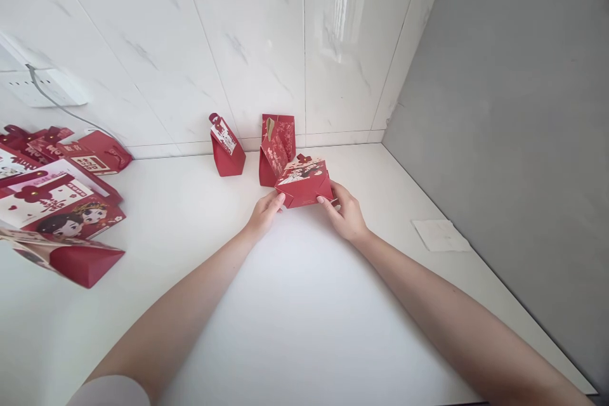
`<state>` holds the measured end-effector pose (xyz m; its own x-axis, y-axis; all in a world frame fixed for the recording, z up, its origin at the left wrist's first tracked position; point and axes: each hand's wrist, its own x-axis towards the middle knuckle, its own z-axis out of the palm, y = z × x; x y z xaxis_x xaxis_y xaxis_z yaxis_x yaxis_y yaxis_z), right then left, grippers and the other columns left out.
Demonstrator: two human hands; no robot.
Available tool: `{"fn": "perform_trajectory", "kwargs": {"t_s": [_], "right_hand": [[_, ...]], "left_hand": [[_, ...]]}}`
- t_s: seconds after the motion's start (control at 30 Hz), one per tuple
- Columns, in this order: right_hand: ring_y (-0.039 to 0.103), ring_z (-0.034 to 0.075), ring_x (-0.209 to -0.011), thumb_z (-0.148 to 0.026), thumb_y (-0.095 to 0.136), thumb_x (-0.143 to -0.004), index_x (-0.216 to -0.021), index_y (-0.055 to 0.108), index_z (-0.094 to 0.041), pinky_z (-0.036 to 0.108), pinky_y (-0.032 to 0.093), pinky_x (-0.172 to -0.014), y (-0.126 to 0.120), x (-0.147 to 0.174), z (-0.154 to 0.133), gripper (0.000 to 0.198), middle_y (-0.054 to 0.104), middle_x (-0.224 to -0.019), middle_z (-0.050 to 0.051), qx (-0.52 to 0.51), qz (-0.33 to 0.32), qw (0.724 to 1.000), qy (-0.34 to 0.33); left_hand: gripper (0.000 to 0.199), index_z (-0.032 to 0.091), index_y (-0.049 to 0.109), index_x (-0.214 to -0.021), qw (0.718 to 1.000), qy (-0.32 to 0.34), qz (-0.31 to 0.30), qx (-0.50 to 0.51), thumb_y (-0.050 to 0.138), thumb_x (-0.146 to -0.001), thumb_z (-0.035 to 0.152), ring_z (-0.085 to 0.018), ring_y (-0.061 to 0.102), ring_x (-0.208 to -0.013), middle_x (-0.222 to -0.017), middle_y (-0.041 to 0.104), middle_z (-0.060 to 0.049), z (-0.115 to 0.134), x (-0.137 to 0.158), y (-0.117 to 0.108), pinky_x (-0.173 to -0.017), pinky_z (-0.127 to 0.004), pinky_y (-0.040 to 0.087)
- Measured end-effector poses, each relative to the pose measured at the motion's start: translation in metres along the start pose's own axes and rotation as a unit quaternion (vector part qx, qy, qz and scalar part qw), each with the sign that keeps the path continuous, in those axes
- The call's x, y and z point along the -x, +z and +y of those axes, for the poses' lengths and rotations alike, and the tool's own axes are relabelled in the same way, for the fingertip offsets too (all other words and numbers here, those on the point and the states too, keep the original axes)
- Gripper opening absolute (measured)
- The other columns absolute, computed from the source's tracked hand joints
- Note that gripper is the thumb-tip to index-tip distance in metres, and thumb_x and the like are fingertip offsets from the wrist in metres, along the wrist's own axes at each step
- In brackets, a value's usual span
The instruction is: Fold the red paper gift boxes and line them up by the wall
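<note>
Between my two hands is a red paper gift box (305, 185) with a cartoon picture and a flower on its upper face, tilted so its plain red bottom faces me. My left hand (267, 210) grips its left lower corner, thumb in front. On the right lower corner my right hand (346, 209) is closed the same way. Just behind it stand a red patterned gift bag (284, 130) with a gold ribbon and, partly covered, another red box. A slimmer red gift box (228, 155) with a looped top stands further left by the wall.
Several red gift boxes and bags (71, 203) lie piled on the left of the white table (285, 330). Above them a cable (61, 104) runs from a wall socket (45, 87). A white tissue (440, 235) lies at right, near the grey panel (514, 139). White tiles back the table.
</note>
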<state>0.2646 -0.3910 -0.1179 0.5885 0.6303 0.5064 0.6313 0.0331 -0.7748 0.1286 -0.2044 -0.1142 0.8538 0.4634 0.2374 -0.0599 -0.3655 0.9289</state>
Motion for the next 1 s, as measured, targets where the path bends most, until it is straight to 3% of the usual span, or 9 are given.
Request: {"fn": "perform_trajectory", "kwargs": {"t_s": [0.2,0.3,0.4,0.5,0.57,0.67,0.77,0.93,1.0], "right_hand": [[0.064,0.022,-0.09,-0.052,0.048,-0.095,-0.132,0.052,-0.022,0.036,0.056,-0.074,0.0,0.001,0.001,0.049,0.066,-0.118,0.009,0.005,-0.012,1.0,0.001],[0.062,0.024,-0.099,-0.048,0.046,-0.097,-0.134,0.052,-0.024,0.041,0.054,-0.087,-0.001,0.0,0.002,0.045,0.065,-0.117,0.01,0.029,0.016,0.999,-0.023],[0.057,0.024,-0.115,-0.039,0.048,-0.098,-0.135,0.053,-0.028,0.043,0.049,-0.1,-0.001,-0.001,0.005,0.039,0.058,-0.123,0.01,0.062,0.073,0.992,-0.083],[0.054,0.024,-0.119,-0.029,0.049,-0.097,-0.125,0.061,-0.033,0.043,0.049,-0.099,0.001,0.0,0.008,0.031,0.054,-0.127,0.009,0.082,0.104,0.98,-0.145],[0.055,0.024,-0.116,-0.025,0.048,-0.097,-0.119,0.065,-0.035,0.044,0.05,-0.096,0.001,0.003,0.008,0.029,0.057,-0.125,0.007,0.105,0.088,0.975,-0.175],[0.055,0.026,-0.117,-0.023,0.047,-0.097,-0.119,0.066,-0.037,0.048,0.048,-0.096,0.002,0.008,0.004,0.032,0.06,-0.126,0.006,0.159,0.032,0.967,-0.197],[0.054,0.026,-0.121,-0.022,0.045,-0.098,-0.121,0.065,-0.039,0.048,0.044,-0.1,0.002,0.012,-0.003,0.035,0.061,-0.129,0.004,0.187,-0.027,0.956,-0.226],[0.061,0.021,-0.11,-0.02,0.038,-0.101,-0.128,0.06,-0.034,0.042,0.047,-0.096,0.005,0.014,-0.007,0.037,0.069,-0.116,0.003,0.177,-0.131,0.931,-0.293],[0.061,0.021,-0.109,-0.019,0.039,-0.101,-0.126,0.059,-0.032,0.042,0.047,-0.096,0.006,0.014,-0.007,0.035,0.069,-0.115,0.003,0.176,-0.122,0.929,-0.3]], "left_hand": [[0.054,0.018,0.07,-0.109,1.0,-0.009,0.011,0.006,0.045,-0.089,0.061,-0.021,0.063,-0.09,-0.107,0.071,-0.009,-0.003,-0.001,0.0,-0.07,-0.03,0.05],[0.068,0.017,0.071,-0.11,0.999,-0.02,0.01,0.027,0.029,-0.092,0.067,-0.025,0.064,-0.101,-0.114,0.071,-0.011,-0.008,-0.004,-0.001,-0.075,-0.034,0.052],[0.081,0.016,0.07,-0.113,0.998,-0.04,-0.003,0.056,0.013,-0.092,0.069,-0.027,0.059,-0.118,-0.124,0.067,-0.011,-0.013,-0.008,-0.001,-0.09,-0.039,0.052],[0.071,0.016,0.063,-0.127,0.997,-0.052,-0.002,0.05,0.032,-0.091,0.068,-0.029,0.055,-0.125,-0.132,0.062,-0.011,-0.014,-0.008,0.001,-0.098,-0.042,0.049],[0.072,0.019,0.044,-0.145,0.998,-0.053,0.014,0.036,0.043,-0.089,0.065,-0.029,0.049,-0.131,-0.146,0.05,-0.01,-0.012,-0.007,0.004,-0.1,-0.042,0.049],[0.077,0.024,0.021,-0.154,0.999,-0.036,0.033,-0.009,0.039,-0.091,0.065,-0.028,0.036,-0.141,-0.157,0.032,-0.008,-0.007,-0.002,0.008,-0.109,-0.043,0.041],[0.079,0.021,0.026,-0.154,0.998,0.012,0.014,-0.062,0.035,-0.09,0.068,-0.029,0.033,-0.142,-0.151,0.04,-0.012,-0.003,0.001,0.008,-0.118,-0.044,0.027],[0.099,0.021,0.023,-0.154,0.996,0.007,-0.006,-0.085,0.062,-0.076,0.067,-0.035,0.042,-0.134,-0.143,0.046,-0.016,-0.01,0.0,0.008,-0.111,-0.048,0.036],[0.102,0.021,0.021,-0.155,0.995,-0.011,0.009,-0.104,0.067,-0.074,0.062,-0.035,0.043,-0.134,-0.144,0.044,-0.016,-0.013,0.0,0.008,-0.111,-0.049,0.036]]}}
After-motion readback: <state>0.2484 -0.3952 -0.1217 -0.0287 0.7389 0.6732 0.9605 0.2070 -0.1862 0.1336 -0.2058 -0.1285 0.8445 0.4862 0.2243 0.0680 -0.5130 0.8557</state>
